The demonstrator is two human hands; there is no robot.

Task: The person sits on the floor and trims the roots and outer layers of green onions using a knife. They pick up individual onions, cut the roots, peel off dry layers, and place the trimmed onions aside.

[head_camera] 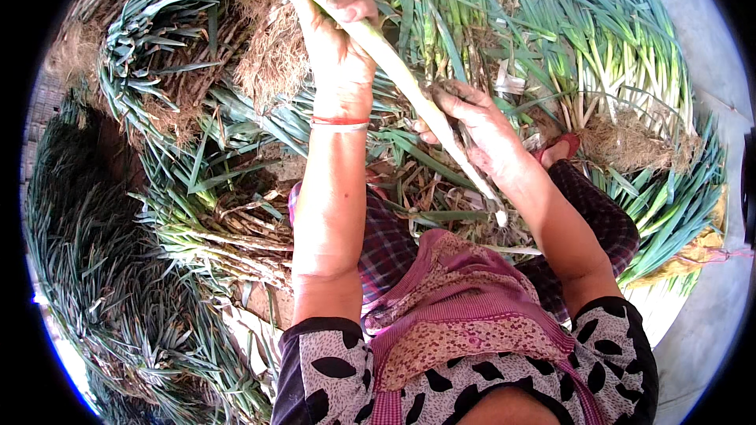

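A long green onion slants across the view before me, its green leaves at the upper left and its pale root end at the lower right. My left hand grips its upper stalk, the fingers wrapped over it. Lower down, my right hand has its soiled fingers curled at the white part of the same stalk. A loose strip of outer skin hangs along the stalk by the right palm; whether the fingers pinch it, I cannot tell. Roots show faintly at the onion's bottom tip.
Cleaner green onions with white stems are piled at the right. Unpeeled, rooted onions lie at the left, beside a dark leafy heap. Scraps of dry leaves litter the ground between my legs. Grey floor borders the right side.
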